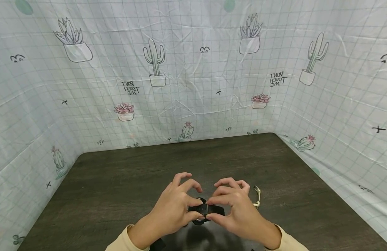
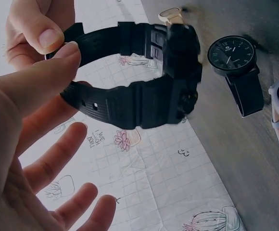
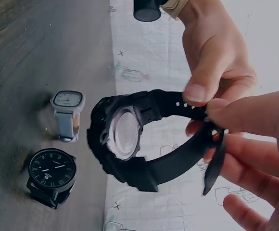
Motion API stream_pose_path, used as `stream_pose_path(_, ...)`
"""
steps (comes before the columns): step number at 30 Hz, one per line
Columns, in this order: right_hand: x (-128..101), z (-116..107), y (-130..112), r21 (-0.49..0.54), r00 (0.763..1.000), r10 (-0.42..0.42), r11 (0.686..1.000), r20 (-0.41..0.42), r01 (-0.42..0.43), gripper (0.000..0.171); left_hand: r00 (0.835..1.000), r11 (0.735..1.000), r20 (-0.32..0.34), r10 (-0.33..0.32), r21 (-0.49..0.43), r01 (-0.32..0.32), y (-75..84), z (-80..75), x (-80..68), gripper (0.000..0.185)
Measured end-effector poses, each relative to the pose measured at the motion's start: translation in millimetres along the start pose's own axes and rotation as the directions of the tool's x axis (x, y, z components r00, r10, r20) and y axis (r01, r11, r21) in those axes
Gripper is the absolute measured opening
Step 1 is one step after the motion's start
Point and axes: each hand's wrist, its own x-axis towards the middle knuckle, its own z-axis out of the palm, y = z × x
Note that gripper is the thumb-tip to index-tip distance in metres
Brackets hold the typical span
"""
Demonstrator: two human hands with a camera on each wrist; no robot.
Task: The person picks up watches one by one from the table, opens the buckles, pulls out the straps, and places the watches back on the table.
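Observation:
A chunky black wristwatch [image 1: 204, 209] is held up between both hands, its strap bent into a loop. In the right wrist view its round metal case back [image 3: 124, 134] shows inside that loop. My left hand [image 1: 173, 205] pinches the strap between thumb and fingertips. From the other side my right hand [image 1: 238, 205] pinches the strap ends near the buckle. A strap tip [image 3: 214, 168] sticks out past the right fingers in the right wrist view. Fingertips partly cover the buckle, so whether it is fastened I cannot tell.
On the dark wooden table [image 1: 124, 181] lie a round black-faced watch [image 2: 232, 54], a pale square-faced watch [image 3: 67, 108] and a small gold-toned watch [image 2: 171, 15]. A thin cream-coloured strap or cord [image 1: 257, 197] lies just right of the right hand. Patterned cloth [image 1: 193, 69] encloses the table.

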Motion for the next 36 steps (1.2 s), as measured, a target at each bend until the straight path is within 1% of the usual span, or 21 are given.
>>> stream_pose_path(3, 0.4, 0.6, -0.2, -0.022, 1.000, -0.001, 1.000, 0.021, 0.001, 0.028, 1.000, 1.000, 0.000, 0.000, 0.005, 0.000, -1.7, 0.5, -0.3, 0.023)
stream_pose_path(8, -1.7, 4.6, 0.1, -0.076, 0.999, -0.020, 0.997, -0.034, 0.017, 0.025, 1.000, 1.000, -0.008, 0.011, 0.021, -0.011, -4.0, 1.2, -0.4, 0.023)
stream_pose_path(12, -1.4, 6.5, 1.2, -0.080, 0.997, -0.044, 0.996, -0.063, 0.039, 0.027, 0.999, 0.999, -0.032, 0.027, 0.032, -0.026, -5.5, 1.1, 0.1, 0.022)
stream_pose_path(14, 0.0, 5.7, 1.5, -0.072, 0.998, -0.046, 0.996, -0.045, 0.043, 0.027, 0.999, 0.999, -0.033, 0.028, 0.028, -0.027, -5.9, 0.9, 0.4, 0.022)
stream_pose_path(18, 3.5, 2.2, 1.1, -0.056, 0.999, -0.023, 0.998, 0.033, 0.025, 0.025, 0.999, 0.999, -0.024, 0.031, 0.009, -0.030, -7.0, 0.4, 0.9, 0.022)
stream_pose_path(20, 4.5, 1.9, 1.0, -0.063, 0.999, -0.016, 0.998, 0.052, 0.019, 0.024, 0.999, 1.000, -0.027, 0.028, 0.008, -0.027, -7.5, 0.3, 1.0, 0.022)
stream_pose_path(24, 3.7, 4.0, 0.5, -0.074, 1.000, -0.027, 0.997, 0.001, 0.027, 0.023, 0.999, 1.000, -0.044, 0.022, 0.011, -0.022, -8.8, -0.1, 0.2, 0.022)
stream_pose_path(28, 1.2, 5.3, 0.1, -0.069, 0.998, -0.032, 0.997, -0.047, 0.028, 0.025, 0.998, 1.000, -0.059, 0.027, 0.011, -0.026, -8.9, 0.4, -0.6, 0.023)
stream_pose_path(31, 0.7, 4.3, 0.3, -0.061, 0.999, -0.026, 0.998, -0.041, 0.023, 0.026, 0.998, 1.000, -0.060, 0.022, 0.003, -0.022, -8.7, 0.7, -0.9, 0.022)
stream_pose_path(36, 1.6, 0.2, -0.2, -0.054, 1.000, -0.030, 0.998, 0.004, 0.030, 0.024, 0.999, 1.000, -0.043, -0.002, -0.022, 0.001, -7.2, 0.8, -2.2, 0.021)
